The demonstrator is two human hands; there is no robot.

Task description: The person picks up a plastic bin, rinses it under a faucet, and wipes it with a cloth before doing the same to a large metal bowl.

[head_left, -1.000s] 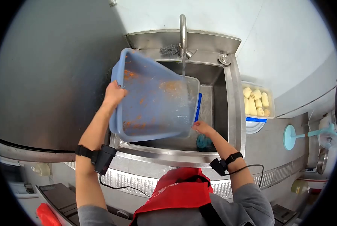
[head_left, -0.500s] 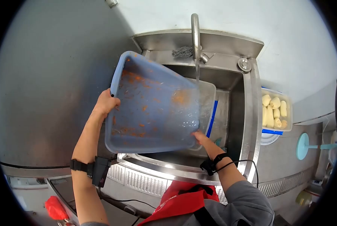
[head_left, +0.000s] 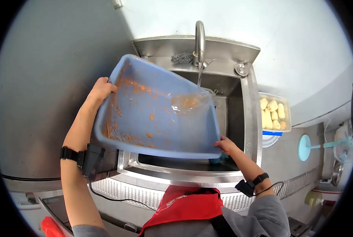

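A large blue plastic tub [head_left: 156, 136] is held tilted over the steel sink [head_left: 252, 118], with orange shreds stuck to its floor and walls. My left hand [head_left: 102, 90] grips its raised left rim, thumb on the inside. At the lower right corner, my right hand [head_left: 226, 145] has its fingers closed round the rim. A stream from the faucet [head_left: 200, 43] runs down at the tub's far right edge, and cloudy orange water pools in that end.
Right of the sink stands a clear container [head_left: 286, 116] of peeled pale-yellow pieces. A steel-wool scrubber [head_left: 182, 58] and a drain strainer [head_left: 241, 70] lie on the back ledge. A grey metal panel [head_left: 58, 98] rises on the left.
The tub has shifted and turned, its right end moving right and covering more of the sink. My right hand went right with it; my left hand moved up and left. The view shifted slightly.
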